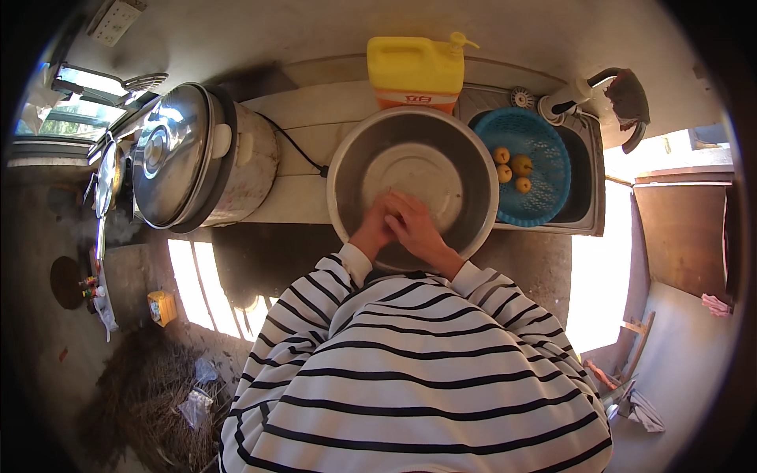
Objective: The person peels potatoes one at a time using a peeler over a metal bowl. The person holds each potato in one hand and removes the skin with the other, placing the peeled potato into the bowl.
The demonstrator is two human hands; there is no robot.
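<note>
My left hand (376, 223) and my right hand (416, 227) meet over the near side of a wide stainless steel basin (337, 177). The right fingers lie across the left hand, so whether anything is between the palms is hidden. Through the basin's open far half I see its round bottom; whether it holds water I cannot tell. To the right, a blue plastic colander (547, 198) holds several yellowish pears (521, 165) and rests over a metal sink (596, 195). Behind the basin stands a yellow jug (414, 65) with a pump top and a printed label.
A large electric cooker (251, 168) with a shiny metal lid (171, 156) stands on the tiled counter (313, 139) to the left. Its black cord (295, 148) ends beside the basin. Brushwood (142, 390) and plastic bags lie on the floor at lower left. A brown cabinet (680, 230) is at right.
</note>
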